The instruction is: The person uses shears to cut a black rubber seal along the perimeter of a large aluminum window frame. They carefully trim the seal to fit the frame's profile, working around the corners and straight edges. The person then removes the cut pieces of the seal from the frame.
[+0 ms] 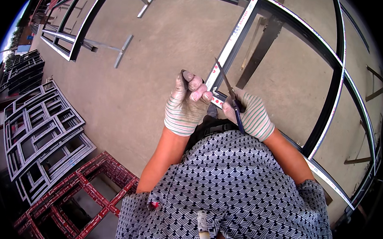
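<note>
In my right hand, in a striped, fingertip-coated glove, is a pair of scissors with dark handles. Its blades point up and away to the left, slightly spread, across the near left corner of a dark window frame. White film with red marks covers the frame's face. My left hand wears a matching glove and is just left of that corner, palm turned up and fingers curled in. Whether anything is pinched in those fingers I cannot make out.
Metal stands support the window frame. Red-wrapped frames lie at the lower left, with grey frames stacked beyond them. Another frame rests on stands at the far left. A lit cigarette shows at the bottom edge.
</note>
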The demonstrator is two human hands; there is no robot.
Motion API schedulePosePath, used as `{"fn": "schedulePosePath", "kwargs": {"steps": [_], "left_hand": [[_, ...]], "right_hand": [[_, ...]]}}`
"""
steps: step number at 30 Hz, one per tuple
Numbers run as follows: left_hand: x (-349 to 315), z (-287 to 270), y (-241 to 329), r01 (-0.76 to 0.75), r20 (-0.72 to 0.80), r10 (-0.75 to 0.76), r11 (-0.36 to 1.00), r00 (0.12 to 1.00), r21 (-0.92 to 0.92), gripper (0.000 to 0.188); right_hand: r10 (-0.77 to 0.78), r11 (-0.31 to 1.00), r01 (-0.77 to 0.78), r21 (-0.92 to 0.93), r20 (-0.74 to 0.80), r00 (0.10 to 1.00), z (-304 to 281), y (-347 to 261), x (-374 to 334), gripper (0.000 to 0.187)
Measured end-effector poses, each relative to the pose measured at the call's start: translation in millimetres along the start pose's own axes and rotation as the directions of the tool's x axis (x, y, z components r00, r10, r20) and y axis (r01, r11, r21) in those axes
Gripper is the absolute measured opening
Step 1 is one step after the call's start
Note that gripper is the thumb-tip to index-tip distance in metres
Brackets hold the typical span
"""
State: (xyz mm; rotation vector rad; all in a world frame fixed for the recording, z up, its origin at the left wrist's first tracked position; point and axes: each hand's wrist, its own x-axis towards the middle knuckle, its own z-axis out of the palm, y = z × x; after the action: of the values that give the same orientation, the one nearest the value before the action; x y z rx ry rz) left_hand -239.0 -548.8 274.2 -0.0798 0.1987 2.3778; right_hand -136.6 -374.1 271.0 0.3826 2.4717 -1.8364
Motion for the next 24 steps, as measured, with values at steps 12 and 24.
{"fn": "schedulePosePath", "kwargs": {"steps": [12, 24], "left_hand": [[31.9, 30.6, -3.3, 0.011, -0.201, 0.279, 0.56, 0.939, 0.828, 0.036], [45.0, 38.0, -18.1, 0.082, -0.199, 0.236, 0.429, 0.951, 0.899, 0.035]], "right_hand": [[-0.068, 0.997, 0.062, 0.053, 0.134, 0.989, -14.4, 20.5, -12.5, 0.031], [0.005, 0.99, -0.026, 0.135, 0.152, 0.988, -27.6, 11.7, -27.1, 0.037]]}}
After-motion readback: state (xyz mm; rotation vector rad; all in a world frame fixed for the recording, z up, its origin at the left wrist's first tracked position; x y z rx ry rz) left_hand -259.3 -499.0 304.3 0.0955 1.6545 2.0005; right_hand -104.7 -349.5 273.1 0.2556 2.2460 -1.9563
